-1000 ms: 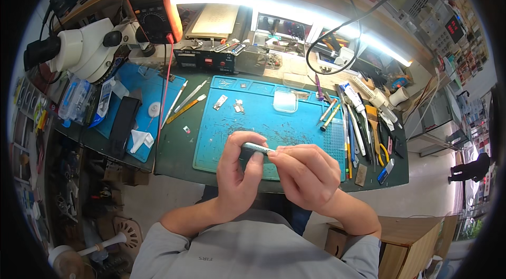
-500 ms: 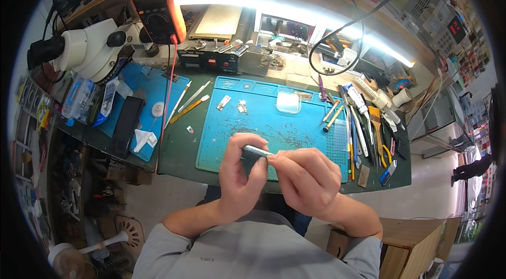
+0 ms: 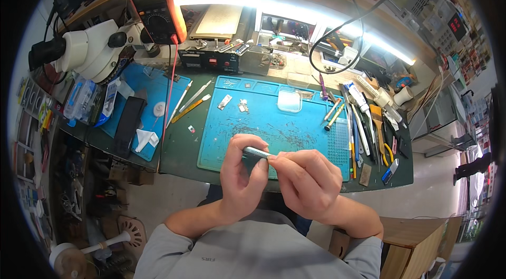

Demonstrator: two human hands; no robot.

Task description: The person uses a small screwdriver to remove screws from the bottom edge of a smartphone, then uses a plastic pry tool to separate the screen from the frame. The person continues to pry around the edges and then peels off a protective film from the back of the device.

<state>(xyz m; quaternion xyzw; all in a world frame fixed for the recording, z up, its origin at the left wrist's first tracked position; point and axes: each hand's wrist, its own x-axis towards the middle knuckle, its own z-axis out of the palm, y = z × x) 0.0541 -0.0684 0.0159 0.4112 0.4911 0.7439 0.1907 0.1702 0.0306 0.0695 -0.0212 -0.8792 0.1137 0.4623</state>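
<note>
My left hand (image 3: 241, 181) is wrapped round a slim phone (image 3: 256, 151), held edge-on above the front of the blue work mat (image 3: 232, 121). Its light metal edge faces up and its dark face shows between my thumb and fingers. My right hand (image 3: 311, 181) is closed in a pinch, thumb and forefinger pressed together at the right end of the phone's edge. Whatever sits between those fingertips is too small or hidden to make out. On the mat beyond lie small metal parts (image 3: 243, 105) and a clear plastic box (image 3: 289, 100).
Tweezers and a yellow-handled tool (image 3: 191, 108) lie left of the mat. Several pens, brushes and pliers (image 3: 389, 155) crowd its right side. An orange multimeter (image 3: 156, 12) stands at the back left beside a white microscope (image 3: 89, 49). A black cable (image 3: 312, 60) loops overhead.
Both hands keep the same hold on the phone. The whole view has shifted very slightly; nothing else visibly differs.
</note>
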